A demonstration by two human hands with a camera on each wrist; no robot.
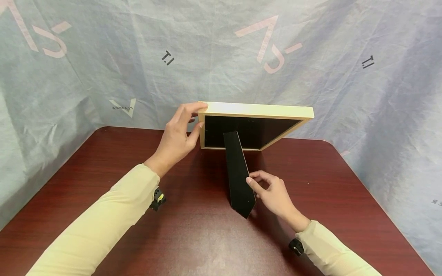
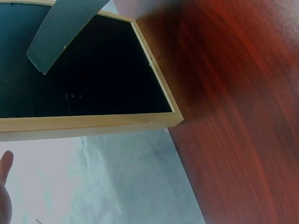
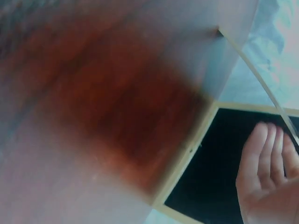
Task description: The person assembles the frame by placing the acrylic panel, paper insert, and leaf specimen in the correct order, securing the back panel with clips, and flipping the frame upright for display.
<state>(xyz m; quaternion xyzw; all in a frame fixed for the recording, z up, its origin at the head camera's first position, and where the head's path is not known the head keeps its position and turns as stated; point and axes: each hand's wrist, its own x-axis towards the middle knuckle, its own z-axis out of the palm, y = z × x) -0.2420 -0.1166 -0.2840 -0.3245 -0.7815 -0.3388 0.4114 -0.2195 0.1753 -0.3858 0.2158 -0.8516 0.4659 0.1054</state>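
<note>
A picture frame [image 1: 262, 110] with pale wooden edges and a black back stands on the table, its back toward me. My left hand [image 1: 177, 134] grips its upper left corner, with fingers over the top and thumb at the side. From the black back a stand leg [image 1: 238, 180] slants out toward me, ending in a pointed foot. My right hand [image 1: 274, 195] pinches this leg's right edge between thumb and fingers. In the right wrist view the leg shows edge-on beside the fingers [image 3: 264, 154]. The left wrist view shows the frame's corner and bare wood border [image 2: 159, 84].
The dark red wooden table [image 1: 193, 241] spreads out below both hands. A pale grey cloth [image 1: 138, 57] with printed letters hangs behind the table and along its sides. Black wrist straps [image 1: 157, 199] show at both cuffs.
</note>
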